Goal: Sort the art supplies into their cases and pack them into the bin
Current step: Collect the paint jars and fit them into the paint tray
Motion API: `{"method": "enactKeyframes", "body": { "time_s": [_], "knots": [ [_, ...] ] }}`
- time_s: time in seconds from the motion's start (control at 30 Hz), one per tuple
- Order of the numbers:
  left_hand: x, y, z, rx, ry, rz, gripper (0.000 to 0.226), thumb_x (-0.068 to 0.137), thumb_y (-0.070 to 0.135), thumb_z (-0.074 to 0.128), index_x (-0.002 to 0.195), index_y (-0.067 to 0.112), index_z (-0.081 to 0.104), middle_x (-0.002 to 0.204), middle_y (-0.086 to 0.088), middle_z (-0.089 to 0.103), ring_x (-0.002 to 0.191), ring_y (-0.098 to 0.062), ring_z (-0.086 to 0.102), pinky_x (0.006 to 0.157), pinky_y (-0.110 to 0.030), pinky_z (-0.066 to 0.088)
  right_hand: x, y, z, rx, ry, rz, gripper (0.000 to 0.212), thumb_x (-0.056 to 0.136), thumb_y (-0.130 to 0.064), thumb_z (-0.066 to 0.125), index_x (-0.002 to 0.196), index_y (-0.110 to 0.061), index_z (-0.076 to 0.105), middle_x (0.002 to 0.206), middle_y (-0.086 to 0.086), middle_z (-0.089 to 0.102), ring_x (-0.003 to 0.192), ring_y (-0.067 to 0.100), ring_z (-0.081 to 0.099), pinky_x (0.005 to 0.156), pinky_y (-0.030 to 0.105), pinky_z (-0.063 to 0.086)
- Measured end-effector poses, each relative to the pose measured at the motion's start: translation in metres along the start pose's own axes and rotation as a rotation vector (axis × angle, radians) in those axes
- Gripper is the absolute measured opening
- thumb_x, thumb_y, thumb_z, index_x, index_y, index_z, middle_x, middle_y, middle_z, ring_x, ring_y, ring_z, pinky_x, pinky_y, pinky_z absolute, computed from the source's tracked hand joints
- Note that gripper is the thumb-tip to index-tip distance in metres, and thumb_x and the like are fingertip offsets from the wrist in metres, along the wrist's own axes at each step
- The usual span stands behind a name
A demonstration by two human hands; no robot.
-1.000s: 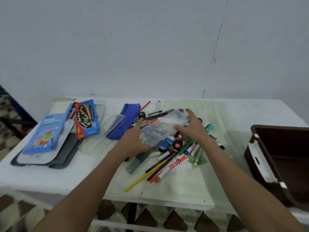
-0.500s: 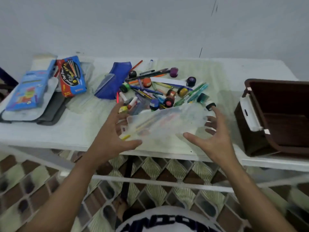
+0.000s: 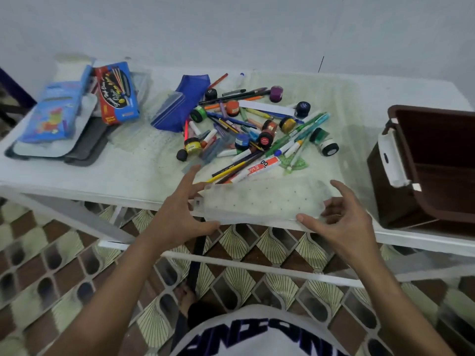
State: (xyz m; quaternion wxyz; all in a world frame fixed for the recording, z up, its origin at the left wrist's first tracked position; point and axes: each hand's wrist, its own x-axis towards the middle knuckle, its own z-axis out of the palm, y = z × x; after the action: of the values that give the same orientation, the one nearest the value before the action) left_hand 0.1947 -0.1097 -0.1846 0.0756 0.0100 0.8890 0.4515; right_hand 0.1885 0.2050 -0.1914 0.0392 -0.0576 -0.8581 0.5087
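A clear plastic case [image 3: 262,201] sits at the near edge of the table [image 3: 77,176], in front of the heap of art supplies [image 3: 254,129]. It looks empty, and it probably lies close to the person so that it can be opened and filled without reaching far.

The left hand [image 3: 180,217] holds the case's left end: the thumb lies along the near edge and the fingers are spread over the top corner, curling lightly onto it. The right hand [image 3: 334,217] takes the right end the same way, thumb on the near edge, fingers bent and fanned around the corner. With a hand at each end, the case seems to be steadied, perhaps for prying up its lid; whether a latch is being worked I cannot tell.

Behind the case, the heap mixes pencils, markers, small paint pots and a green protractor [image 3: 295,163]. Behind and left of the case, at the heap's far left edge, lies a blue pouch [image 3: 185,104]. Further left of the case, a red and blue pencil box [image 3: 118,91] and a light blue box [image 3: 55,111] rest on grey trays [image 3: 84,150].

To the right of the case stands a brown bin [image 3: 424,163], open and well apart from the heap, waiting for the filled cases.
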Motion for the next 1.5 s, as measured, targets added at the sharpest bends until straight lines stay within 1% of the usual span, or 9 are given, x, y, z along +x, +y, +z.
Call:
{"method": "enactKeyframes", "body": {
  "time_s": [0.4, 0.53, 0.8, 1.0, 1.13, 1.23, 1.33, 1.4, 1.5],
  "knots": [
    [0.057, 0.003, -0.025, 0.041, -0.025, -0.027, 0.111, 0.058, 0.028, 0.083, 0.145, 0.045, 0.018, 0.133, 0.02, 0.051, 0.119, -0.002, 0.051, 0.095, -0.029, 0.046, 0.044, -0.016, 0.019, -0.081, -0.034, 0.017, 0.08, 0.056, -0.04, 0.09, 0.126, -0.015, 0.06, 0.081, -0.002, 0.058, 0.071, 0.012, 0.055, 0.072, 0.027, 0.052],
    [0.067, 0.009, -0.029, 0.148, -0.031, 0.002, 0.098, 0.063, 0.023, 0.084, 0.139, 0.051, 0.028, 0.129, 0.017, 0.049, 0.109, -0.002, 0.052, 0.082, -0.018, 0.044, 0.047, -0.017, 0.022, -0.102, -0.022, 0.02, 0.077, 0.056, -0.042, 0.09, 0.123, -0.017, 0.06, 0.085, -0.003, 0.057, 0.072, 0.01, 0.055, 0.064, 0.017, 0.045],
    [0.071, 0.011, -0.032, 0.394, -0.034, -0.033, 0.093, 0.06, 0.039, 0.082, 0.143, 0.026, 0.04, 0.141, 0.004, 0.038, 0.126, -0.016, 0.039, 0.104, -0.035, 0.038, 0.05, -0.015, 0.019, -0.197, -0.077, -0.021, 0.074, 0.057, -0.046, 0.088, 0.122, -0.023, 0.059, 0.115, 0.0, 0.045, 0.099, 0.017, 0.052, 0.08, 0.025, 0.042],
    [0.072, 0.01, -0.043, 0.342, -0.039, -0.004, 0.091, 0.06, 0.057, 0.082, 0.139, 0.032, 0.044, 0.125, 0.009, 0.045, 0.111, -0.011, 0.046, 0.09, -0.026, 0.042, 0.056, -0.035, 0.016, -0.3, -0.066, -0.112, 0.073, 0.06, -0.047, 0.085, 0.125, -0.028, 0.057, 0.124, -0.006, 0.037, 0.127, 0.018, 0.027, 0.101, 0.031, 0.028],
    [0.089, 0.011, -0.059, 0.308, 0.194, -0.021, 0.062, 0.078, 0.053, 0.07, 0.131, 0.024, 0.054, 0.106, 0.004, 0.058, 0.09, -0.01, 0.053, 0.066, -0.018, 0.038, 0.074, -0.063, 0.033, -0.271, -0.14, -0.219, 0.058, 0.071, -0.043, 0.08, 0.121, -0.023, 0.061, 0.116, -0.007, 0.046, 0.116, 0.013, 0.037, 0.092, 0.023, 0.027],
    [0.11, 0.01, -0.069, 0.348, 0.256, -0.147, 0.057, 0.085, 0.054, 0.061, 0.13, 0.019, 0.055, 0.104, 0.0, 0.063, 0.09, -0.015, 0.056, 0.071, -0.025, 0.039, 0.095, -0.084, 0.06, -0.216, -0.184, -0.268, 0.052, 0.074, -0.036, 0.08, 0.119, -0.018, 0.064, 0.103, -0.004, 0.058, 0.096, 0.012, 0.054, 0.08, 0.02, 0.043],
    [0.126, 0.011, -0.071, 0.412, 0.214, -0.218, 0.061, 0.086, 0.055, 0.057, 0.132, 0.016, 0.051, 0.116, -0.006, 0.064, 0.1, -0.02, 0.058, 0.077, -0.028, 0.042, 0.112, -0.1, 0.091, -0.193, -0.202, -0.254, 0.056, 0.077, -0.03, 0.079, 0.127, -0.016, 0.058, 0.101, 0.002, 0.062, 0.073, 0.006, 0.054, 0.062, 0.009, 0.041],
    [0.133, 0.011, -0.069, 0.441, 0.218, -0.243, 0.06, 0.087, 0.055, 0.057, 0.129, 0.013, 0.054, 0.12, -0.007, 0.062, 0.104, -0.023, 0.058, 0.081, -0.031, 0.043, 0.122, -0.104, 0.111, -0.301, -0.163, -0.222, 0.061, 0.078, -0.039, 0.076, 0.131, -0.015, 0.055, 0.11, 0.005, 0.064, 0.083, 0.011, 0.058, 0.07, 0.019, 0.047],
    [0.142, 0.007, -0.066, 0.48, 0.202, -0.289, 0.052, 0.082, 0.063, 0.056, 0.096, 0.014, 0.064, 0.092, -0.005, 0.066, 0.078, -0.017, 0.06, 0.067, -0.031, 0.047, 0.133, -0.103, 0.132, -0.585, -0.054, -0.203, 0.057, 0.078, -0.057, 0.067, 0.116, -0.015, 0.062, 0.103, 0.006, 0.068, 0.098, 0.026, 0.061, 0.077, 0.036, 0.052]
  ]
}}
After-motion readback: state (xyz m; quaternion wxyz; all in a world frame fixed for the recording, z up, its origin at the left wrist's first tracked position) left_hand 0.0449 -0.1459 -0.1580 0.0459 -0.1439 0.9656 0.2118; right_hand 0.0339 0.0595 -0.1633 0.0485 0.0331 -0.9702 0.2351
